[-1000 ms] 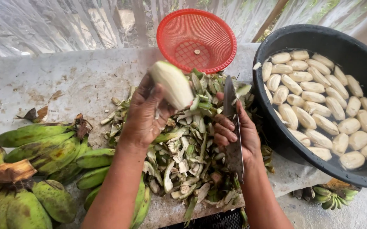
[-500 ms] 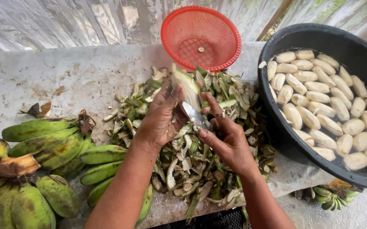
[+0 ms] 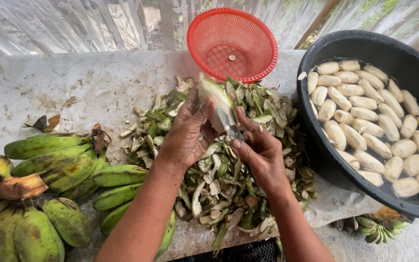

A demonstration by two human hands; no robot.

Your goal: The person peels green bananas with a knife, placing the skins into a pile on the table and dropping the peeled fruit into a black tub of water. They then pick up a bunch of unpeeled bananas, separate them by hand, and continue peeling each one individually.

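Left hand: our left hand [image 3: 186, 138] is clamped around a half-peeled banana [image 3: 215, 99], fingers curled on its side, holding it above the peel pile.
Right hand: our right hand [image 3: 260, 155] is closed on a knife [image 3: 229, 127], its blade laid against the banana.
Peel pile: green peels [image 3: 219, 179] heaped on the table [image 3: 73, 87], right under both hands.
Left, near: bunches of green bananas [image 3: 49, 170].
Far: a red plastic basket [image 3: 232, 44].
Right: a black tub [image 3: 364, 48] of peeled bananas [image 3: 369, 121] in water.
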